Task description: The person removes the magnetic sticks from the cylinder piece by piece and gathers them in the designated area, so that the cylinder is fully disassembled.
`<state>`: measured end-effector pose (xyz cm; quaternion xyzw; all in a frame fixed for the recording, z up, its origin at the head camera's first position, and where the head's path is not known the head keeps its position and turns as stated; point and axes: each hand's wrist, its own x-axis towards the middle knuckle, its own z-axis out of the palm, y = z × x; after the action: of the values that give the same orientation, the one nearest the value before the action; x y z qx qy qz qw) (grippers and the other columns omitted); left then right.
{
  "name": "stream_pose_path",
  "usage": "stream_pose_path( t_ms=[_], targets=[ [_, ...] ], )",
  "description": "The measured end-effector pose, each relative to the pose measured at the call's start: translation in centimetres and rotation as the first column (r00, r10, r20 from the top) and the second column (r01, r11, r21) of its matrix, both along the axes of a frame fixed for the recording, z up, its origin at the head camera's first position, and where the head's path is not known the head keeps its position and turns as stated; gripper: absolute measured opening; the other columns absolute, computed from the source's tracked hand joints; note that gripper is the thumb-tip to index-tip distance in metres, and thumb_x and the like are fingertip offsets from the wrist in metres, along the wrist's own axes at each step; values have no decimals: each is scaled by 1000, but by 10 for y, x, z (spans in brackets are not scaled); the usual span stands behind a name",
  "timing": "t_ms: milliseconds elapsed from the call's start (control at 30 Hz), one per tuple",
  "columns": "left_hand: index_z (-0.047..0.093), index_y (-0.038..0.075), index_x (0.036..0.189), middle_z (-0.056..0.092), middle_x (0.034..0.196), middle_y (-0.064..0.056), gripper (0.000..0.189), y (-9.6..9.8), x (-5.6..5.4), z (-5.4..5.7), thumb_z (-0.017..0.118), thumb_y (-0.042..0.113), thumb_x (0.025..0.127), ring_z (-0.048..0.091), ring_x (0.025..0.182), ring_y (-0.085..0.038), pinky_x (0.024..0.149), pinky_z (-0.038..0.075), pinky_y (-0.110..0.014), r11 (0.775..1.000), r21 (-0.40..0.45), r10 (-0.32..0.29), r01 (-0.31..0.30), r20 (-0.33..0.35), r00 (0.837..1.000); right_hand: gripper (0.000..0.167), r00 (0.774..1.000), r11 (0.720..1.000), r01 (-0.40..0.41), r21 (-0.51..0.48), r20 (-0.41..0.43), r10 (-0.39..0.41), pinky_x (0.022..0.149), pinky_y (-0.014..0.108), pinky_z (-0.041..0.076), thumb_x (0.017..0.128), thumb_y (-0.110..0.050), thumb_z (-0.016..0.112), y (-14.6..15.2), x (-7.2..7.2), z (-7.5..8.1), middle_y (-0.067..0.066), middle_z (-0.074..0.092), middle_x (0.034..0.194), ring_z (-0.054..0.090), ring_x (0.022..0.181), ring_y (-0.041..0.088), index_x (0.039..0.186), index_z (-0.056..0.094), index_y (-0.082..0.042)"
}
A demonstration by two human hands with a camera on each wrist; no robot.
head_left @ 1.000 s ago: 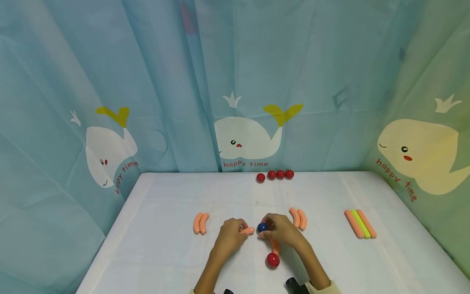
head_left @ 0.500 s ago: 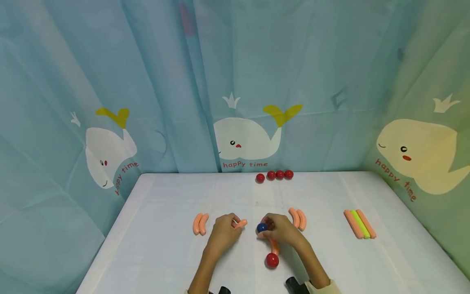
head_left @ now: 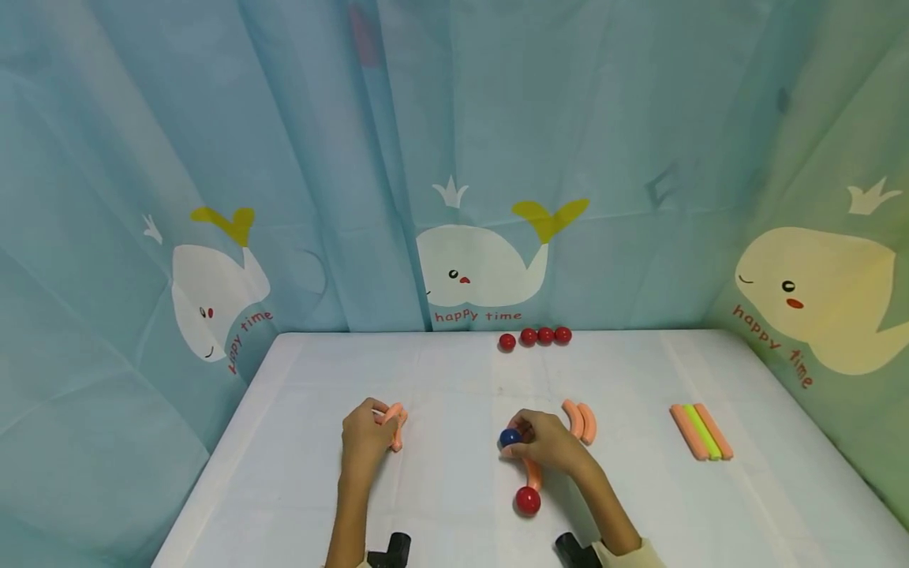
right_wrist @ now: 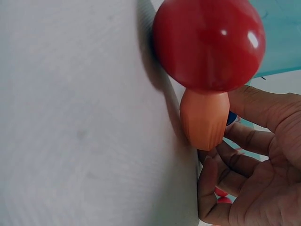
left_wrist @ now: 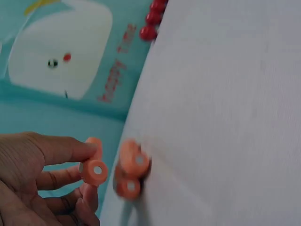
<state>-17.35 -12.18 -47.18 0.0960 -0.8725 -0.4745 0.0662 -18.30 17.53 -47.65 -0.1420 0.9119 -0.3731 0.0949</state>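
Observation:
My left hand (head_left: 362, 442) pinches a curved orange magnetic rod (left_wrist: 94, 172) between thumb and fingers; a pale metal disc shows on its end. Right beside it, two similar curved rods (left_wrist: 134, 162) lie together on the white table, partly overlapped by the held rod in the head view. At the middle, my right hand (head_left: 550, 442) grips a blue ball (head_left: 510, 439) with thumb and fingers. From there a curved orange rod (head_left: 533, 475) runs toward me, its near end against a larger red ball (right_wrist: 211, 42). The rod's far end is hidden by the fingers.
Several red balls (head_left: 545, 336) line the table's back edge. Two curved orange rods (head_left: 588, 424) lie just beyond the right hand. Farther right is a green straight rod (head_left: 701, 432) between two orange ones (head_left: 687, 432). A whale-print curtain (head_left: 341, 158) hangs around the table.
My left hand has carried its curved rod leftward from the middle to the pair of curved rods. The right hand stays in place, holding the blue ball.

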Motion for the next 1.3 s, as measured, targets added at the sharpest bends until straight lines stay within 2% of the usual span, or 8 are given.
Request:
stream_pose_path(
  t_ms=[100,233,367,500,800,1067,1300],
  targets=[
    [63,-4,104,64,89,-18,24,-14,-1,-3,68,13,87,61,70,-22,55,49,-28,998,-10,59,-58,16,998,36,1000,1000,11,2,8,-11,70,24,49,74,-24,85,0,-1,0,2,63,89,55,81,13,98,64,-6],
    [63,-5,104,67,85,-16,25,-26,-3,-7,67,13,87,62,64,-20,54,47,-27,994,-29,108,-107,36,993,35,1000,1000,19,7,15,-19,70,23,49,75,-24,85,-1,-1,-1,0,63,88,55,81,13,98,64,-8],
    [62,-6,103,66,69,-10,25,-31,-4,-11,65,13,88,57,51,-14,51,44,-27,993,-25,115,-113,64,991,36,1000,1000,8,6,4,-8,70,23,48,75,-25,84,0,-2,-2,1,63,89,55,81,12,98,64,-7],
    [63,-6,100,64,61,-7,23,-31,-3,-12,65,14,88,54,50,-13,51,43,-26,993,-36,116,-113,68,991,36,1000,1000,-6,2,-6,6,70,22,48,76,-25,84,0,-1,-2,1,63,89,54,81,13,99,64,-7],
    [70,-4,93,68,79,-12,22,-31,-3,-12,67,17,89,61,68,-21,59,47,-32,987,-105,125,-120,39,991,35,1000,1000,8,-5,4,-8,68,22,48,75,-23,84,0,0,-2,1,62,88,54,79,12,99,63,-7],
    [72,-2,95,68,82,-11,22,-30,-3,-9,68,18,89,61,70,-21,58,47,-33,981,-155,129,-118,66,989,35,1000,1000,2,-7,2,-2,68,22,47,75,-23,84,0,1,0,2,61,87,54,80,14,98,63,-6],
    [72,-1,96,68,83,-10,21,-29,-2,-9,68,18,88,61,71,-21,58,46,-34,977,-164,148,-137,57,987,35,1000,1000,3,-5,5,-3,68,23,47,75,-22,84,0,1,0,2,61,87,54,80,14,98,63,-6]
  ],
)
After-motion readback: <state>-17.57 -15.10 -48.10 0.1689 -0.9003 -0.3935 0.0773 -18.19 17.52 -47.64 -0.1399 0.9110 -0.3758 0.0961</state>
